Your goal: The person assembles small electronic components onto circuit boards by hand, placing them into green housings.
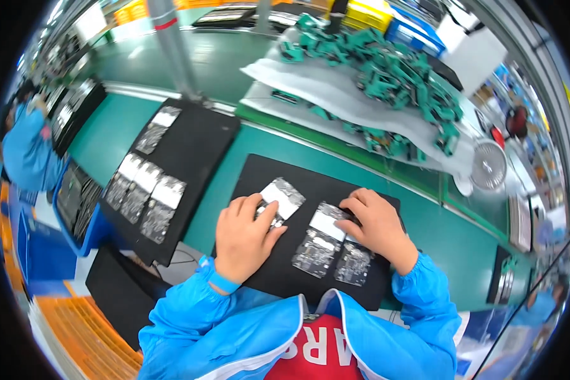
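On a black mat (259, 174) in front of me lie several dark circuit boards with white label areas. My left hand (242, 237) grips one circuit board (286, 197), which sits tilted, its lower part hidden under my fingers. To the right, two circuit boards lie side by side: a left one (315, 254) and a right one (353, 263). My right hand (377, 223) is bent over their far ends, thumb and fingers closed around the top of the right board, which they cover. A blue band circles my left wrist.
Another black mat (196, 139) on the left bears several more boards (163, 209). Behind a rail, a shelf with white foam sheeting (323, 82) holds a heap of green clip-like parts (392, 69). A small fan (489, 163) stands right. A co-worker in blue (30, 152) is far left.
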The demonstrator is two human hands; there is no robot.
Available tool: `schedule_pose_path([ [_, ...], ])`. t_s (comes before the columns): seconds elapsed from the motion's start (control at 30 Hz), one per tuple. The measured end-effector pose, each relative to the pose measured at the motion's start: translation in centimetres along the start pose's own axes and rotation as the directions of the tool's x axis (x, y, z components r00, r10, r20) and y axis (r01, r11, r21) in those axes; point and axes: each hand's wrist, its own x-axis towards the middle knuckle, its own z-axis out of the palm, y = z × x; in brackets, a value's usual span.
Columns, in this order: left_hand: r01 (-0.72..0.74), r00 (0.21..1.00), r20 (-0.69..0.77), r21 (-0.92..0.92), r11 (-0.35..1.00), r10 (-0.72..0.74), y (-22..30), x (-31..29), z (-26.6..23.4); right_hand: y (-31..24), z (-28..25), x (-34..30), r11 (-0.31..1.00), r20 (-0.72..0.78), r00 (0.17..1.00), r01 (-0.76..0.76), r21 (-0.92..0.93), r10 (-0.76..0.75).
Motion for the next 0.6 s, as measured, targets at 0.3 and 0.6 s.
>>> schedule_pose_path([
  [0.3,-0.022,0.974,0.224,-0.084,0.996,0.040,4.2,-1.8,-1.0,5.3,-4.5,-10.7,0.805,-0.244,0.780,-0.593,0.002,0.576],
  [0.6,-0.124,0.943,0.294,-0.121,0.985,0.155,5.0,-1.5,1.6,6.5,-0.4,-11.6,0.824,-0.359,0.792,-0.558,-0.099,0.494],
])
